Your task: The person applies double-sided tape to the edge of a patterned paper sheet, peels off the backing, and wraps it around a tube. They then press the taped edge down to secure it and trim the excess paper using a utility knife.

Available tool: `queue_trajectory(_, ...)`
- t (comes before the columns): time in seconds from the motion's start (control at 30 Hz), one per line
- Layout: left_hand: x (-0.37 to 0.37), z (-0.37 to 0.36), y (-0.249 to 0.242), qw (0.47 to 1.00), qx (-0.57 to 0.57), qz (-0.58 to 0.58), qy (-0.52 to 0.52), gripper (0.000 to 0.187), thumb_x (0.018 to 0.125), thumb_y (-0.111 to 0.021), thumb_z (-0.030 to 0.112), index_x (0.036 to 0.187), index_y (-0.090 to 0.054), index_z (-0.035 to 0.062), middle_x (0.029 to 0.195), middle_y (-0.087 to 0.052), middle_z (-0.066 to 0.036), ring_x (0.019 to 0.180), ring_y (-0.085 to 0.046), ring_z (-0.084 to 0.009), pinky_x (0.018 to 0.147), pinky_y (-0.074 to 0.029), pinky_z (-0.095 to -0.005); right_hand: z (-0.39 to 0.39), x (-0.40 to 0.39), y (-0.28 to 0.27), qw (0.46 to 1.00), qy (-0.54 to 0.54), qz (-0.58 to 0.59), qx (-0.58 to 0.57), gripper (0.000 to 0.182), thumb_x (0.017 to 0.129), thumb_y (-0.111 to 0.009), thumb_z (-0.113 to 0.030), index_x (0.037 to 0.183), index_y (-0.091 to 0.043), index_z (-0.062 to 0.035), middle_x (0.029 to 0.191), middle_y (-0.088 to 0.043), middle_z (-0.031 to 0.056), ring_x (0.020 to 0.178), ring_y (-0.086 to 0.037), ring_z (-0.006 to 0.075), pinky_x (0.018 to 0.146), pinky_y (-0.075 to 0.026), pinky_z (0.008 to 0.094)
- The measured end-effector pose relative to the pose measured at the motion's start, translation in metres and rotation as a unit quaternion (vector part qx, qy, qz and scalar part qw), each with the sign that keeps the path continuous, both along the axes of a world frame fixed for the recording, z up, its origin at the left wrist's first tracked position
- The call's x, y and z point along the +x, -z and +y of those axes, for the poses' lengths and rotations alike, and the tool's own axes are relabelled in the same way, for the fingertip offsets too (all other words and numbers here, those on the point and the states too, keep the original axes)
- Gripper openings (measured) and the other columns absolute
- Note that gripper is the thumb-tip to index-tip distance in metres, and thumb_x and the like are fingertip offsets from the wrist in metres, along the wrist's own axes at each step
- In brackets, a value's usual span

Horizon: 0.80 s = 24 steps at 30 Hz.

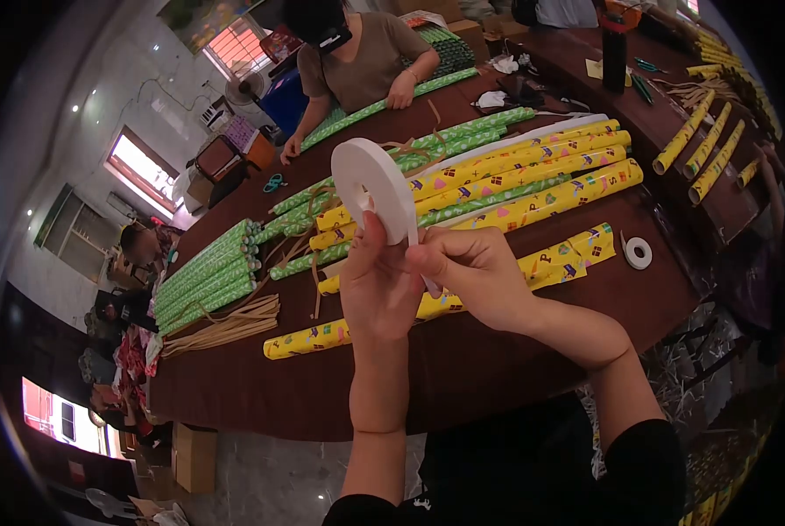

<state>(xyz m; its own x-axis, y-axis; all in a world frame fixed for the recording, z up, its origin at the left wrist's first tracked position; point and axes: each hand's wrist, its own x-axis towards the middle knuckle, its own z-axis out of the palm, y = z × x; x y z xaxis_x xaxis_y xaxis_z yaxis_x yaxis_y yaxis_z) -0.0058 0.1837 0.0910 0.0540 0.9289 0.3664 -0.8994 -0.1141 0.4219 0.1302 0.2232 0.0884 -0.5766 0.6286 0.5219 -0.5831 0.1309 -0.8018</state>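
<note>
My left hand (381,285) holds a wide roll of white tape (371,180) upright above the table, its thumb at the hole in the middle. My right hand (476,272) pinches the strip of tape that hangs from the roll's right edge. Below and behind the hands lie yellow patterned rolls (550,197) and green patterned rolls (300,259). One yellow roll (305,341) lies nearest to me, partly hidden by my hands.
On the dark red table (498,368) are a small white tape roll (637,253), brown strips (235,324), teal scissors (274,183) and a green bundle (204,276). Across it, a person (362,66) touches a green roll. A black bottle (614,57) stands at the right.
</note>
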Motion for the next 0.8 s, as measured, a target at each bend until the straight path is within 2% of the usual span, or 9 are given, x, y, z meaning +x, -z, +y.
queue_trajectory(0.07, -0.001, 0.002, 0.001, 0.998, 0.037, -0.022, 0.049, 0.036, 0.102, -0.045, 0.03, 0.121, -0.055, 0.0006, 0.1, -0.058, -0.015, 0.093, -0.056, -0.0255, 0.069, -0.054, -0.037, -0.001, 0.002, 0.0, 1.0, 0.007, 0.003, 0.023, 0.033, 0.095, -0.062, -0.021, 0.07, -0.063, 0.0004, 0.064, -0.054, -0.0023, 0.062, -0.045, 0.0031, 0.055, -0.036, 0.0214)
queue_trajectory(0.3, -0.005, 0.002, 0.001, 0.998, 0.059, 0.032, 0.02, 0.036, 0.102, -0.044, 0.029, 0.12, -0.055, 0.0, 0.101, -0.057, -0.015, 0.097, -0.054, -0.0274, 0.072, -0.055, -0.0336, -0.005, 0.003, -0.003, 0.996, 0.053, -0.014, 0.069, 0.036, 0.095, -0.062, -0.019, 0.064, -0.058, -0.0018, 0.063, -0.051, -0.0005, 0.065, -0.042, 0.0083, 0.062, -0.035, 0.0243)
queue_trajectory(0.37, 0.005, -0.002, -0.002, 0.998, -0.034, -0.018, -0.044, 0.035, 0.1, -0.049, 0.028, 0.121, -0.053, -0.0002, 0.095, -0.065, -0.017, 0.074, -0.062, -0.0246, 0.06, -0.051, -0.0347, -0.005, -0.003, 0.001, 0.991, 0.095, -0.004, 0.098, 0.035, 0.094, -0.063, -0.019, 0.064, -0.058, -0.0022, 0.063, -0.052, -0.0007, 0.065, -0.042, 0.0086, 0.062, -0.036, 0.0249)
queue_trajectory(0.4, 0.006, -0.001, -0.001, 0.998, -0.035, -0.017, -0.044, 0.035, 0.1, -0.049, 0.028, 0.121, -0.053, -0.0002, 0.095, -0.065, -0.017, 0.074, -0.062, -0.0246, 0.06, -0.051, -0.0347, -0.005, -0.006, 0.003, 0.982, 0.137, 0.005, 0.127, 0.034, 0.093, -0.064, -0.019, 0.064, -0.059, -0.0026, 0.063, -0.052, -0.0008, 0.065, -0.042, 0.009, 0.063, -0.036, 0.0255)
queue_trajectory(0.47, 0.005, 0.004, 0.004, 0.999, 0.021, -0.028, -0.04, 0.037, 0.102, -0.047, 0.03, 0.122, -0.057, 0.0009, 0.098, -0.059, -0.013, 0.092, -0.056, -0.0209, 0.071, -0.051, -0.0263, -0.003, -0.008, 0.002, 0.976, 0.165, -0.004, 0.143, 0.033, 0.092, -0.065, -0.018, 0.064, -0.059, -0.0027, 0.063, -0.054, -0.0005, 0.066, -0.043, 0.0097, 0.064, -0.036, 0.0262)
queue_trajectory(0.57, -0.001, 0.011, 0.012, 0.999, 0.012, -0.03, 0.005, 0.037, 0.101, -0.049, 0.03, 0.121, -0.059, 0.0003, 0.097, -0.06, -0.012, 0.083, -0.055, -0.0163, 0.069, -0.051, -0.0255, 0.002, -0.013, 0.006, 0.968, 0.198, -0.019, 0.155, 0.03, 0.091, -0.067, -0.018, 0.066, -0.06, -0.0033, 0.063, -0.056, 0.0001, 0.067, -0.044, 0.0111, 0.065, -0.037, 0.0277)
queue_trajectory(0.63, 0.004, 0.01, 0.007, 0.997, -0.051, -0.033, -0.055, 0.037, 0.101, -0.049, 0.03, 0.119, -0.06, -0.0003, 0.096, -0.059, -0.012, 0.073, -0.052, -0.0144, 0.066, -0.049, -0.025, 0.007, -0.014, 0.006, 0.962, 0.216, -0.026, 0.166, 0.027, 0.09, -0.067, -0.019, 0.068, -0.062, -0.0042, 0.064, -0.058, 0.0004, 0.067, -0.046, 0.0123, 0.067, -0.037, 0.0292)
queue_trajectory(0.67, 0.001, 0.011, 0.01, 0.999, -0.006, -0.037, 0.013, 0.036, 0.101, -0.049, 0.029, 0.119, -0.06, -0.001, 0.094, -0.058, -0.012, 0.074, -0.052, -0.0143, 0.067, -0.049, -0.0249, 0.008, -0.014, 0.005, 0.955, 0.233, -0.029, 0.182, 0.026, 0.09, -0.067, -0.019, 0.068, -0.063, -0.0046, 0.065, -0.059, 0.0005, 0.066, -0.047, 0.0128, 0.067, -0.038, 0.0299)
queue_trajectory(0.8, 0.007, 0.014, 0.012, 0.999, 0.008, -0.026, -0.026, 0.035, 0.101, -0.049, 0.028, 0.12, -0.058, -0.0001, 0.096, -0.059, -0.009, 0.087, -0.057, -0.0174, 0.084, -0.049, -0.032, 0.02, -0.019, 0.01, 0.965, 0.204, 0.006, 0.163, 0.012, 0.088, -0.066, -0.015, 0.081, -0.07, -0.0058, 0.075, -0.065, 0.0037, 0.073, -0.059, 0.0178, 0.069, -0.04, 0.0308)
